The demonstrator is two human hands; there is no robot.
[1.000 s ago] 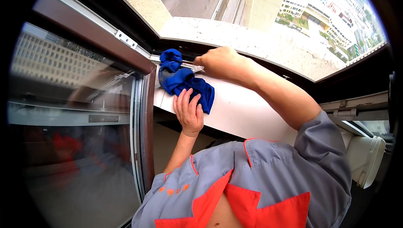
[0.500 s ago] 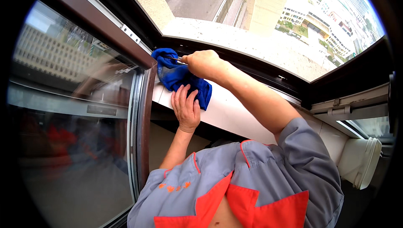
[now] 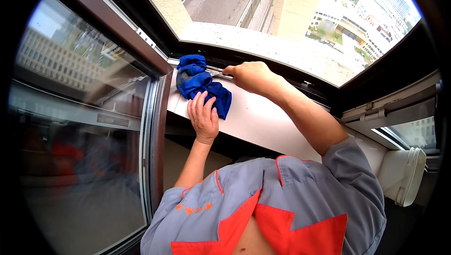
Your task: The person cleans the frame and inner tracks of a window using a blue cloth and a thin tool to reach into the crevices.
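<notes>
A rumpled blue cloth (image 3: 201, 84) with a greyish, dusty patch lies on the white windowsill (image 3: 263, 119), close to the corner of the window frame. My left hand (image 3: 204, 119) rests with stretched, slightly spread fingers on the near edge of the cloth. Beyond it and to the right, my right hand (image 3: 253, 77) is closed around a thin metal tool (image 3: 214, 71). The tool points left along the dark window track, and its tip meets the cloth or goes into it. Its handle is hidden in my fist, so I cannot tell its exact kind.
On the left stands an open brown-framed window sash (image 3: 162, 95) with reflecting glass. A dark frame (image 3: 324, 86) with a screen runs along the far side. At the right are another open sash (image 3: 408, 123) and a white plastic bucket (image 3: 401, 175).
My right hand has moved right, away from the cloth, showing more of the metal tool. The cloth has bunched up a little, and my left hand has shifted slightly left.
</notes>
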